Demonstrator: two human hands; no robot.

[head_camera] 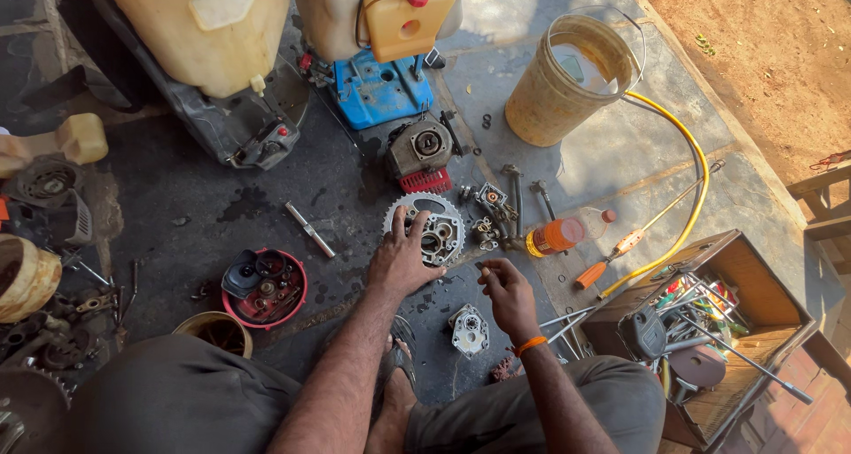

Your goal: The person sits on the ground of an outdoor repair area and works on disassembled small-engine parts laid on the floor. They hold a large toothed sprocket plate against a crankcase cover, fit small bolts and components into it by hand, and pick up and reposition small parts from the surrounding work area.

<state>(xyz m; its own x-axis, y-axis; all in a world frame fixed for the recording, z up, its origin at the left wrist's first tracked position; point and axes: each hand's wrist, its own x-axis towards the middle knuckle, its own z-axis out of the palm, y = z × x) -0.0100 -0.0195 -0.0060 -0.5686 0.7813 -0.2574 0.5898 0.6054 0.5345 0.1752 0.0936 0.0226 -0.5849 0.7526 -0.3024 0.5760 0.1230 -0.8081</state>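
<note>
1. Your right hand [508,293], nearest to you and wearing an orange wristband [530,344], hovers above the floor with thumb and fingertips pinched together on something too small to make out.
2. Your left hand [403,257] lies flat, fingers spread, on the toothed metal engine casing [439,228], which sits on the oil-stained concrete floor [222,206] straight ahead of your knees.
3. Small grey housing [467,330]: on the floor just below your right hand, near your sandalled foot [396,370].
4. Loose carburettor parts [493,207] and an orange plastic bottle [556,236]: just right of the casing.
5. Orange-handled screwdriver [594,270] and yellow hose [693,201]: further right, the hose running up to the tan bucket [567,82].
6. Wooden toolbox [709,325]: beside your right knee, crowded with tools.
7. Red round tray [264,287] of parts: left of your left forearm.
8. Small engine [419,155], blue base [381,89] and cream tanks [213,24]: beyond the casing, well apart from both hands.
</note>
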